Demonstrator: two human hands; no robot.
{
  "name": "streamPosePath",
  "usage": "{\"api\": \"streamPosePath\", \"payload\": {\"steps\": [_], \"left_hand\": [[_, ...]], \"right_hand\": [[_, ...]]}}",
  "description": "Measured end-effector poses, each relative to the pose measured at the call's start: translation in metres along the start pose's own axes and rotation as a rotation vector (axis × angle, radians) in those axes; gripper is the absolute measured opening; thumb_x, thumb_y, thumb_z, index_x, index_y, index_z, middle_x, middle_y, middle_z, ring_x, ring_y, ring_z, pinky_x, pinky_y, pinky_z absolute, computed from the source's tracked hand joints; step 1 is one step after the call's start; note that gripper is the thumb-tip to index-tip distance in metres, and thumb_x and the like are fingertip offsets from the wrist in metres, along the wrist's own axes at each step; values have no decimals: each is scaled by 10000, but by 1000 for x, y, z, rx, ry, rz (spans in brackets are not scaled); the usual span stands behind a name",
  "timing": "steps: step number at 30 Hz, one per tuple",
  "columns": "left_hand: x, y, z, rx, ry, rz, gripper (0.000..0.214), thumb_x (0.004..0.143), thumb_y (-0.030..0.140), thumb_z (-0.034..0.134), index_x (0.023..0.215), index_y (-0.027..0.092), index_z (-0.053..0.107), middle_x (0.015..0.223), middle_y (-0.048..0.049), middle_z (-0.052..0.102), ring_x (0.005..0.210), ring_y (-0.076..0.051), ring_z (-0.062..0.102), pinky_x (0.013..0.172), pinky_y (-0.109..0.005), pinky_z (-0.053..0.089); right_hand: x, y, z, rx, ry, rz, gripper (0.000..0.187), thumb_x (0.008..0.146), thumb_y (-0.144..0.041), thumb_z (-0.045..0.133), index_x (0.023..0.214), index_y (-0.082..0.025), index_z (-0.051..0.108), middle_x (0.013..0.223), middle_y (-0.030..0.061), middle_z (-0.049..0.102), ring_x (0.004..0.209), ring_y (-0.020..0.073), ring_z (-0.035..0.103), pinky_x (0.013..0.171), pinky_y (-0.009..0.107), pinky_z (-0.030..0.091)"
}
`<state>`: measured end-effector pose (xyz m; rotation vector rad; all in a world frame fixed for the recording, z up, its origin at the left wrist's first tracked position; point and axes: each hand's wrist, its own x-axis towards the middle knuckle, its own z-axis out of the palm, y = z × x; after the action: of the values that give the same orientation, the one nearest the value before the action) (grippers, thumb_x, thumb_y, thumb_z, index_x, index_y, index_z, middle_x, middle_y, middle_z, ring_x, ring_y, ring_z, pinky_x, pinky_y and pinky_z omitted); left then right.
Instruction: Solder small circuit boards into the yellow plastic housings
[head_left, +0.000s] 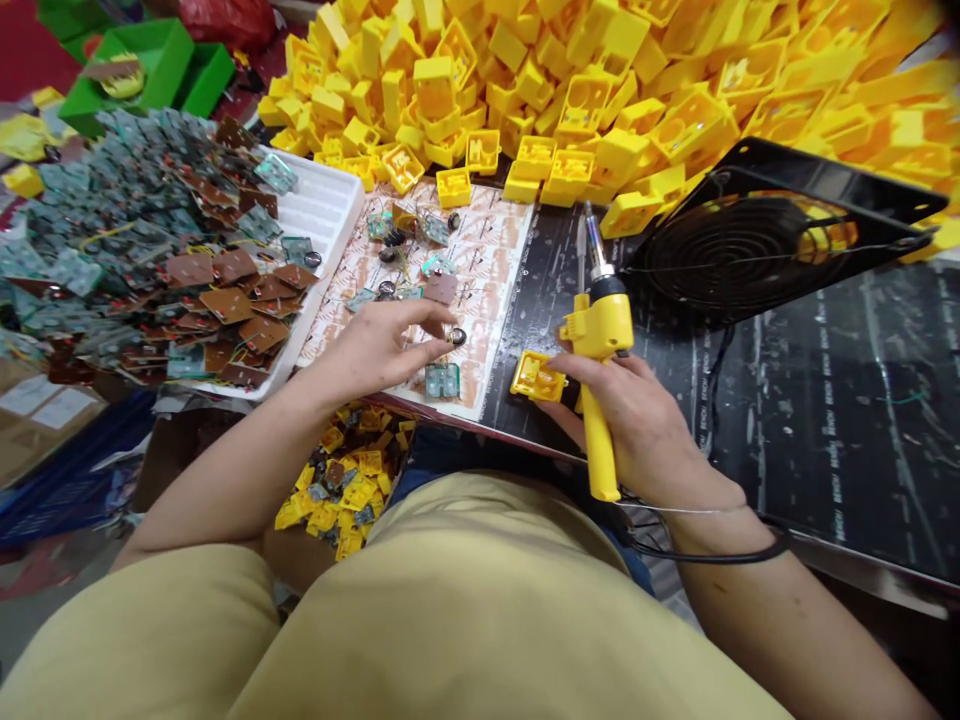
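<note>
My right hand (637, 425) is closed round the handle of a yellow soldering iron (596, 340), its tip pointing away from me over the black mat (825, 400). A small yellow plastic housing (537, 377) lies on the mat just left of that hand, touching my fingers. My left hand (379, 345) reaches over a pink printed sheet (487, 260), fingertips pinched at a small dark round part (458, 337). A small green circuit board (442, 380) lies just below those fingers. Several more small boards and parts are scattered on the sheet.
A big heap of yellow housings (600, 70) fills the back. A white tray (326, 205) piled with circuit boards (150, 240) stands at left. A black fan (750, 240) leans at right. Finished yellow pieces (345, 485) sit in a box below the bench edge. Green bins (150, 60) stand at far left.
</note>
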<state>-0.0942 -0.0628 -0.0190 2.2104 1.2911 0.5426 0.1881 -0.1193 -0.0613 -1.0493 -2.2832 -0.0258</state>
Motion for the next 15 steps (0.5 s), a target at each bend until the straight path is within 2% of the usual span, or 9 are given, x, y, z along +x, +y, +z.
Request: {"api": "streamPosePath", "payload": {"steps": [3,5,6,8,11,13,15], "left_hand": [[-9,-11,7,25,10,63,653,868,440,652,1433,164,476,1378,-136,614,1070,-194,661,942,-319,530],[-19,-17,11,47,73,39,770,855,489,666,1494,163,384,1412,-156,569,1104,-204,642,915,-322,542],[-25,-18,12,79,123,4,776,849,518,665,1481,155,399,1368,-154,594,1097,-213,642,897,-330,546],[-33,-18,15,205,207,-89,673,855,586,628,1354,142,542,1225,-141,668,1057,-246,653,906,-385,535],[-34,-13,23,379,238,-186,530,907,627,515,1028,150,712,992,-123,737,976,-292,670,932,-476,492],[-28,-10,32,336,241,-188,465,927,570,502,922,163,725,903,-100,741,889,-258,677,887,-438,499],[-22,-10,40,166,267,-173,366,926,483,526,886,172,713,868,-70,734,792,-190,664,785,-344,515]], "right_hand": [[-4,2,2,-12,-11,-5,367,918,-221,639,1258,-224,503,931,20,689,819,181,682,912,392,536],[-6,2,2,-21,-13,3,384,913,-237,650,1266,-217,500,958,31,688,818,187,683,943,420,524],[-7,3,1,-22,-13,8,397,909,-255,660,1270,-213,498,972,39,688,820,193,684,955,437,520],[-6,3,0,-21,-13,12,425,896,-283,682,1272,-215,496,990,53,690,833,209,688,974,471,516],[-1,1,-1,-8,-31,7,459,879,-274,706,1283,-235,491,978,58,704,840,220,698,1003,511,513],[0,-2,-2,25,13,11,460,853,-254,737,1259,-246,521,962,42,719,809,208,703,1010,511,520],[-3,-6,-6,62,118,37,441,807,-217,780,1198,-256,578,951,18,733,770,190,705,943,449,561]]}}
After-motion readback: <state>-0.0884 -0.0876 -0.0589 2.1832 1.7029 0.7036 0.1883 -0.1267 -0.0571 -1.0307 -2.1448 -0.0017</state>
